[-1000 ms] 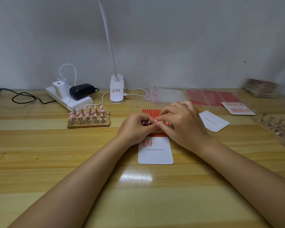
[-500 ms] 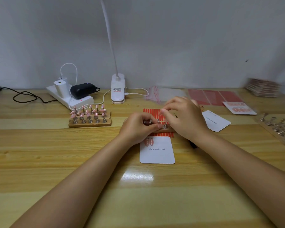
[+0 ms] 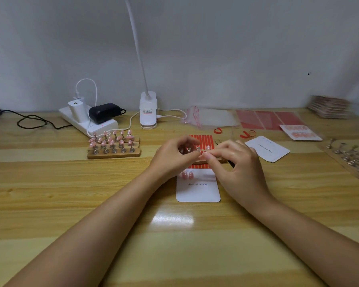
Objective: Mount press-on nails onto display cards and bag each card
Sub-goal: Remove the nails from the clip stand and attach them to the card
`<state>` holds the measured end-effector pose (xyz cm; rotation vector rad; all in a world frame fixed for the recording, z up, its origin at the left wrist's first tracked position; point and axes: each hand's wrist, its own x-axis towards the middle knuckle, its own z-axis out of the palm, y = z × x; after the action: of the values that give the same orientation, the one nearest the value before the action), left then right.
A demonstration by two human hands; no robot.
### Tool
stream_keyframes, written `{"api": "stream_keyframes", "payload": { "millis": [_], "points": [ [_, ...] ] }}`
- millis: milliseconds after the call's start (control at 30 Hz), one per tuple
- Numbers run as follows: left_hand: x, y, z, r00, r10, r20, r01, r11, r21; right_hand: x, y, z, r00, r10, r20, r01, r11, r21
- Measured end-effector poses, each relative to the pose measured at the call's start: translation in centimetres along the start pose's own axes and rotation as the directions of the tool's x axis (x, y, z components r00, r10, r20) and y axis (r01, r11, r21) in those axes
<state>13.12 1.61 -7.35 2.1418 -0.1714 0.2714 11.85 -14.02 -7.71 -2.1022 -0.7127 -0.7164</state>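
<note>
A white display card (image 3: 198, 190) printed "Handmade Nail" lies in front of me with two pink press-on nails (image 3: 187, 175) stuck at its top left. Just beyond it, my left hand (image 3: 173, 157) pinches a small metal nail stand (image 3: 198, 149) above a wooden strip (image 3: 212, 161). My right hand (image 3: 235, 162) meets it fingertip to fingertip and pinches a small pink nail (image 3: 208, 148). A sheet of red adhesive strips (image 3: 202, 140) lies under and behind both hands.
A wooden rack of pink nails on stands (image 3: 114, 146) sits at the left. Blank cards (image 3: 267, 150), clear bags (image 3: 212, 119), red sheets (image 3: 269, 120), a filled card (image 3: 301, 132) and bare metal stands (image 3: 349, 157) lie right. Lamp base (image 3: 148, 110) and power strip (image 3: 87, 122) stand behind.
My right hand has come down and toward me from above the red sheet, bringing its fingertips against the left hand's. The left hand has stayed nearly in place.
</note>
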Motion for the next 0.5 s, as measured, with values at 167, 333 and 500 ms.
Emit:
{"api": "stream_keyframes", "payload": {
  "millis": [167,333,500],
  "points": [
    [-0.3,1.0,-0.5,0.995,-0.09,-0.048,0.073,0.959,-0.272,-0.2,0.1,-0.3,0.998,-0.017,-0.054,0.018,1.0,0.015],
    [-1.5,1.6,-1.1,0.976,0.111,-0.187,-0.11,0.994,0.015,-0.3,0.3,-0.2,1.0,-0.003,-0.01,0.003,1.0,0.004],
    [-4.0,1.5,-2.4,0.919,0.395,0.004,-0.382,0.887,0.26,-0.4,0.5,-0.2,0.998,-0.028,0.049,0.029,0.999,-0.021]
  ]
}}
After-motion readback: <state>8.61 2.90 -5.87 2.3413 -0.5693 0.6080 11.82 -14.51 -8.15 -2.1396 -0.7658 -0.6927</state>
